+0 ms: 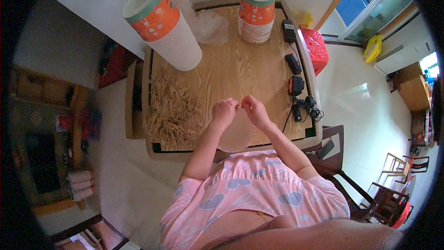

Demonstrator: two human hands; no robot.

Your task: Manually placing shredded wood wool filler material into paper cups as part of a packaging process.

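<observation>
Brown twine lies in a loose, tangled heap along the left side of the table, within reach of the person's left hand. That hand and the right hand come together at the near part of the table, fingers drawn in narrow and fingertips almost meeting. Both appear to pinch the far edge of a pale rounded piece, which sits between the forearms, over the table's near edge and just in front of the person's body. Whether a strand of twine is also caught between the fingertips is too small to tell.

Farther back stand a tall stack of paper tubs at the left and a shorter stack near the far edge, with a clear plastic bag between them. Black adapters and their cables run down the right side.

The step in hand looks like fine two-handed work at the rim of the pale piece. As a judgement, the next move calls for one hand to steady that rim while the other makes a small, precise fingertip adjustment, without creasing the thin wall.
</observation>
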